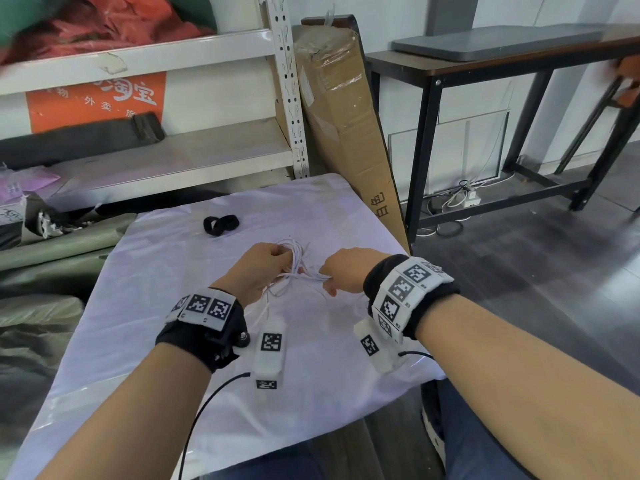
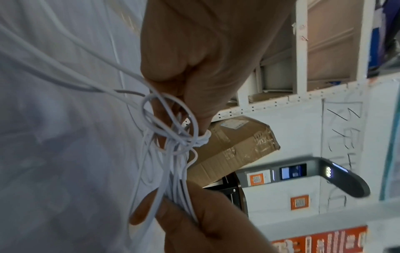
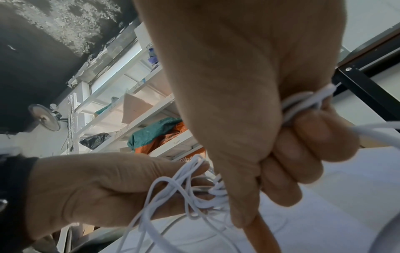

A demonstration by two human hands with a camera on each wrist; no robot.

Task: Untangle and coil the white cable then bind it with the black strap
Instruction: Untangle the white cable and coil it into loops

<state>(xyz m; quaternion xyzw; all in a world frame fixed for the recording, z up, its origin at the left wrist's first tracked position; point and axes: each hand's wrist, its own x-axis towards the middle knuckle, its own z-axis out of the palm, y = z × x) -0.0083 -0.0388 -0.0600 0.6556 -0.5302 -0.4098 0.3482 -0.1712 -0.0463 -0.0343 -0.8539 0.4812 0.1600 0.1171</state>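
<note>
A thin white cable is bunched in tangled loops above the white-covered table. My left hand grips one side of the bundle, with several strands running through its curled fingers. My right hand grips the other side; the right wrist view has strands wrapped between its curled fingers. A small knot of loops sits between the two hands. The black strap lies folded in two loops on the cloth, beyond the hands and apart from them.
A tall cardboard box leans at the table's far right corner. White metal shelving stands behind, and green fabric rolls lie to the left. A black-framed side table stands at right over dark floor.
</note>
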